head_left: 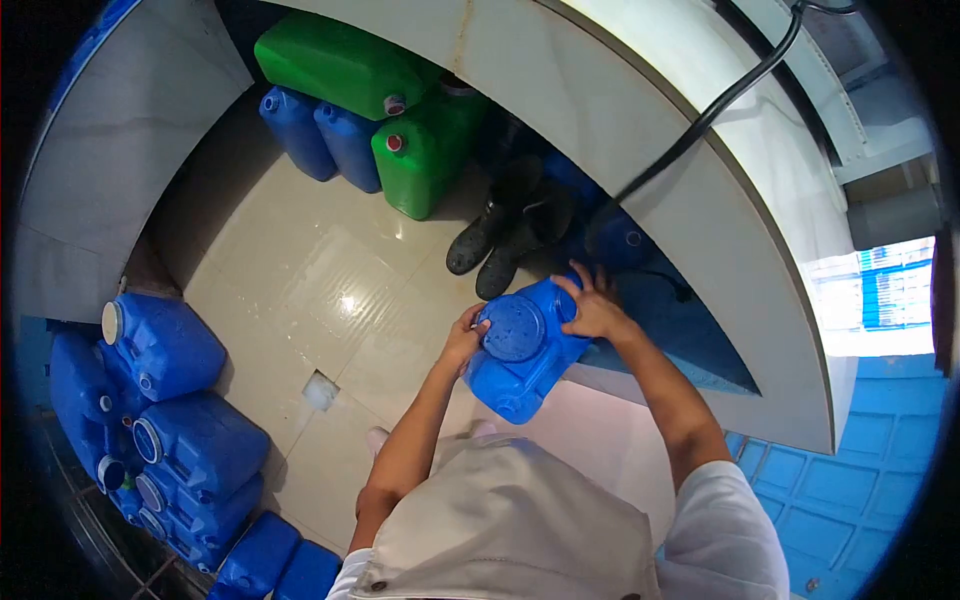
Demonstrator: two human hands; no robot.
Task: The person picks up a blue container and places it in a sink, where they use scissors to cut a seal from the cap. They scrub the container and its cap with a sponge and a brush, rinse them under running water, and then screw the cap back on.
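Observation:
A blue plastic jerrycan (540, 365) with a wide round blue lid (513, 328) is between my two hands, in front of my body. My left hand (465, 338) holds its left side, with the thumb by the lid's edge. On the far right part of the jerrycan rests my right hand (592, 304), its fingers curved over the top edge and the thumb on the near face. Just beyond the jerrycan stand black boots (497, 235) on the floor.
Several blue jerrycans (205, 440) are piled at the left. Green jerrycans (345, 65) and smaller blue ones (297, 130) stand under the curved counter (640, 110). A black cable (710, 115) crosses the counter. The tiled floor (300, 260) has a small square drain (321, 391).

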